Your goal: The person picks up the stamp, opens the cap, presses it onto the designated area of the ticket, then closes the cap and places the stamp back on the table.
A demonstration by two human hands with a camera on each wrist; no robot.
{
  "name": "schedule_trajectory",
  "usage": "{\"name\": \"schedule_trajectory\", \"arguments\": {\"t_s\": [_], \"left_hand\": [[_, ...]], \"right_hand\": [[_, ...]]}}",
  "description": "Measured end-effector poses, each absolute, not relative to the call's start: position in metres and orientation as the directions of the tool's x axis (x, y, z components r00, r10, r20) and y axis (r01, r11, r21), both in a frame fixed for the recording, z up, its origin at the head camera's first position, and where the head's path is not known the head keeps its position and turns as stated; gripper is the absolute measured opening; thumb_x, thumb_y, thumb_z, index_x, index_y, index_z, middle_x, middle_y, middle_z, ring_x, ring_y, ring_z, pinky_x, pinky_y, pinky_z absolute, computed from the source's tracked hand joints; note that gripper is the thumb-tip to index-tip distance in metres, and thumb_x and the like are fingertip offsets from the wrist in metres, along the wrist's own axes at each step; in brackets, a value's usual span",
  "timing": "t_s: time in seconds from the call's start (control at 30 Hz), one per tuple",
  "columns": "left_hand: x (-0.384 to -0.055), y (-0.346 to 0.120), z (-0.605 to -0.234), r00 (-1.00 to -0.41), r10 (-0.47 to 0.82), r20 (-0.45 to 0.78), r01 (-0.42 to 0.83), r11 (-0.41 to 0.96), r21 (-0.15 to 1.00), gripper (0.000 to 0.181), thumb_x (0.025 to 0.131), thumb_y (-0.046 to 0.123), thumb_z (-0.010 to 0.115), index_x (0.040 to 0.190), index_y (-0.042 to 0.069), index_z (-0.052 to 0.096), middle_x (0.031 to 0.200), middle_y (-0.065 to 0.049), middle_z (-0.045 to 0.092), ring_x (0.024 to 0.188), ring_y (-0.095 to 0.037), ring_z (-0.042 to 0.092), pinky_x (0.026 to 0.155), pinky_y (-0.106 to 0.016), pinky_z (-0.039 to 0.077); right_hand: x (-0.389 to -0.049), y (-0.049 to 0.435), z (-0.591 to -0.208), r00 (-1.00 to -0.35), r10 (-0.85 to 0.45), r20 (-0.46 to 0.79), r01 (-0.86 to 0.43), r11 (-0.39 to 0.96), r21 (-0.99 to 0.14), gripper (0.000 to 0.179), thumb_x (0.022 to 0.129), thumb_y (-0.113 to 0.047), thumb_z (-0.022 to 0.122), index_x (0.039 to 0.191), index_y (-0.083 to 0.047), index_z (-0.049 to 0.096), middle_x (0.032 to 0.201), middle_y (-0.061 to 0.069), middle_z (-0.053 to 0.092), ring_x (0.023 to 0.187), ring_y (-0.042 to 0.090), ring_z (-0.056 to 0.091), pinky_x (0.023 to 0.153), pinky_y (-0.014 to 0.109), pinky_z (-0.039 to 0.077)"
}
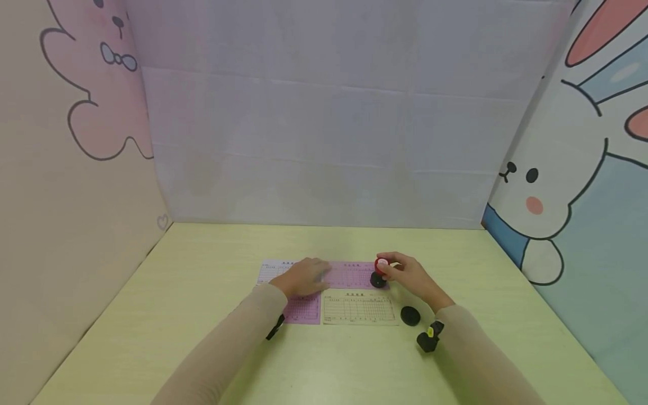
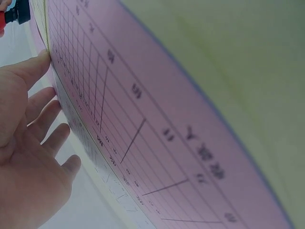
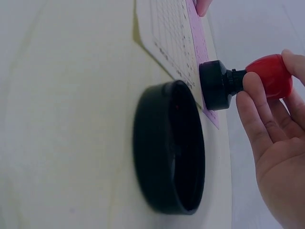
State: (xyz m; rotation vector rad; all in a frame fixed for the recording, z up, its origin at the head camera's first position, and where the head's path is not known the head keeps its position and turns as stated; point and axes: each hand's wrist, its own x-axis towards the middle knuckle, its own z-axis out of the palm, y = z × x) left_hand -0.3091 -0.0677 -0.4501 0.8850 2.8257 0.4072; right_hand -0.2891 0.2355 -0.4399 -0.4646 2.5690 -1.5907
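My right hand (image 1: 411, 277) grips the red knob of a round stamp (image 3: 269, 76) by its fingers and thumb. The stamp's black base (image 1: 377, 280) stands on the right end of the far pink printed slip (image 1: 349, 274). Fingers extended, my left hand (image 1: 304, 277) lies over the slips, its fingertips touching the paper near that pink slip's left end. Under and around it are a white slip (image 1: 270, 270) and a nearer pink slip (image 1: 309, 312). A yellow slip (image 1: 359, 308) lies beside the nearer pink one. Part of the white slip is hidden by my left hand.
A round black cap (image 1: 410, 316) rests on the table right of the yellow slip, its hollow side showing in the right wrist view. The pale table (image 1: 202, 253) meets a white back panel (image 1: 324, 140) and cartoon-printed side panels.
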Motion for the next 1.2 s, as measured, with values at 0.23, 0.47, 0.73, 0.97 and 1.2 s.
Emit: {"name": "schedule_trajectory", "arguments": {"t_s": [0.23, 0.47, 0.73, 0.97, 1.2], "left_hand": [[-0.309, -0.0671, -0.449, -0.814, 0.578, -0.064, 0.535, 0.787, 0.307, 0.059, 0.1, 0.035, 0.062, 0.15, 0.008, 0.046, 0.152, -0.01, 0.046, 0.141, -0.029, 0.039, 0.118, -0.043, 0.028], [-0.3106, -0.0665, -0.45, -0.813, 0.579, -0.064, 0.536, 0.787, 0.306, 0.058, 0.1, 0.035, 0.062, 0.149, 0.008, 0.047, 0.152, -0.01, 0.046, 0.141, -0.028, 0.04, 0.117, -0.042, 0.029], [-0.3076, -0.0667, -0.4474, -0.81, 0.582, -0.065, 0.54, 0.785, 0.303, 0.058, 0.099, 0.033, 0.064, 0.149, 0.007, 0.047, 0.15, -0.012, 0.047, 0.14, -0.03, 0.042, 0.117, -0.043, 0.03], [-0.306, -0.0672, -0.4454, -0.811, 0.582, -0.063, 0.536, 0.782, 0.319, 0.058, 0.099, 0.033, 0.064, 0.148, 0.006, 0.048, 0.152, -0.011, 0.046, 0.141, -0.03, 0.04, 0.117, -0.043, 0.029], [-0.3056, -0.0675, -0.4452, -0.815, 0.576, -0.064, 0.529, 0.785, 0.322, 0.057, 0.1, 0.034, 0.063, 0.148, 0.007, 0.048, 0.152, -0.011, 0.046, 0.142, -0.03, 0.039, 0.118, -0.044, 0.029]], "right_hand": [[-0.2898, 0.2364, -0.4391, -0.95, -0.299, 0.095, -0.223, 0.431, -0.875, 0.045, 0.1, -0.026, 0.065, 0.134, 0.002, 0.058, 0.108, 0.013, 0.071, 0.09, 0.025, 0.07, 0.084, 0.025, 0.054], [-0.2867, 0.2351, -0.4359, -0.949, -0.301, 0.096, -0.234, 0.465, -0.854, 0.047, 0.1, -0.025, 0.065, 0.134, 0.005, 0.057, 0.108, 0.014, 0.071, 0.088, 0.024, 0.069, 0.083, 0.025, 0.053], [-0.2841, 0.2314, -0.4374, -0.939, -0.321, 0.121, -0.263, 0.448, -0.855, 0.043, 0.101, -0.019, 0.062, 0.134, 0.008, 0.055, 0.111, 0.016, 0.069, 0.09, 0.03, 0.069, 0.082, 0.027, 0.053], [-0.2829, 0.2306, -0.4371, -0.944, -0.307, 0.119, -0.266, 0.501, -0.823, 0.045, 0.101, -0.025, 0.063, 0.134, 0.005, 0.057, 0.11, 0.014, 0.07, 0.088, 0.024, 0.068, 0.083, 0.027, 0.052], [-0.2838, 0.2288, -0.431, -0.931, -0.336, 0.14, -0.312, 0.539, -0.783, 0.042, 0.101, -0.022, 0.063, 0.132, 0.006, 0.057, 0.106, 0.013, 0.066, 0.084, 0.022, 0.069, 0.08, 0.029, 0.053]]}}
